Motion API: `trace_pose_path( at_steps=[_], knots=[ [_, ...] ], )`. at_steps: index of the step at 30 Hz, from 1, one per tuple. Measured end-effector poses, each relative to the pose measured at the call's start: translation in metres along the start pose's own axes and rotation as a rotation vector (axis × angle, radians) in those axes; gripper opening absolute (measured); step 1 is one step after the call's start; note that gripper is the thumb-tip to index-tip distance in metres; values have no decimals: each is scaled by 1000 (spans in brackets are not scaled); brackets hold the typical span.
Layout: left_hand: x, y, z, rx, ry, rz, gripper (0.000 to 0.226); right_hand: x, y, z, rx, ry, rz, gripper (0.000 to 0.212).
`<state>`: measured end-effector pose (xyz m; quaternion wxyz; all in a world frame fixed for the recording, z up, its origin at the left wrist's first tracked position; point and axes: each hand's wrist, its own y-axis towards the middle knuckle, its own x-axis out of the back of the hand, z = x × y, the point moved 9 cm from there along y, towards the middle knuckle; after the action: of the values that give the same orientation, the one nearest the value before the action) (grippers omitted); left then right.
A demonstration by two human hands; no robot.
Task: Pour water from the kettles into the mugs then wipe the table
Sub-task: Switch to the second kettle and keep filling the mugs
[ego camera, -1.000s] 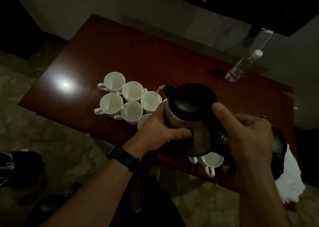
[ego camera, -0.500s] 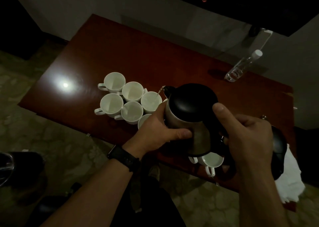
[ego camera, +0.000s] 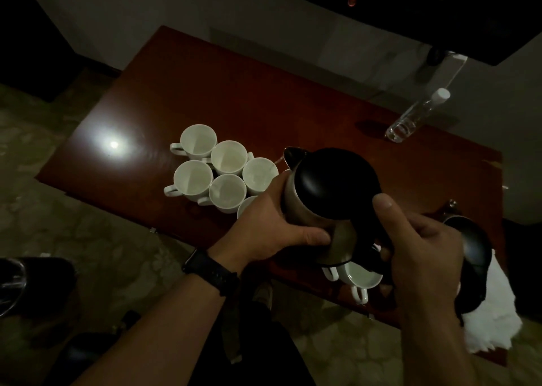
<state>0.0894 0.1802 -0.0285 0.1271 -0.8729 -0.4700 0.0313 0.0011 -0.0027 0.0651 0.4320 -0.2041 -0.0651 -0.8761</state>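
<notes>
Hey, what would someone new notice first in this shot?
The tilted black-lidded kettle at centre: the left hand steadies its steel body, the right hand grips its handle, and a thin stream leaves the spout toward the cluster of white mugs on its left. Then the bright glare on the red-brown table at left.

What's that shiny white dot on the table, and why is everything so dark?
In the head view, the dot is a light's glare on the glossy table; that view is dim, so the kettle lid and the corners look nearly black.

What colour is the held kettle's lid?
Black lid on a silvery kettle; head view.
</notes>
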Motion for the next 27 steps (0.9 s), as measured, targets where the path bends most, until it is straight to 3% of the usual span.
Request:
trace_pose_path(
  at_steps=[3, 6, 12, 16, 20, 24, 27],
  knots=[
    [1, -4, -10, -38, 29, -20, 103, 2, -6, -2, 24, 99, -5, 71],
    [3, -9, -20, -75, 50, -44, 95, 5, -9, -8, 26, 168, -16, 77],
    [-2, -21, -21, -78, 40, -17, 101, 11, -19, -20, 59, 208, -39, 78],
    [-7, -35, -18, -78, 57, -5, 94, 19, -30, -29, 70, 222, -37, 71],
    [-14, -49, 0, -11, 53, 24, 105, 28, -41, -44, 41, 207, -19, 56],
    [-21, -55, 11, 4, 35, 32, 121, 31, -52, -51, 13, 193, 6, 65],
    [-22, -62, 11, 24, 23, 21, 104, 30, -59, -51, 16, 181, 11, 55]
  ],
)
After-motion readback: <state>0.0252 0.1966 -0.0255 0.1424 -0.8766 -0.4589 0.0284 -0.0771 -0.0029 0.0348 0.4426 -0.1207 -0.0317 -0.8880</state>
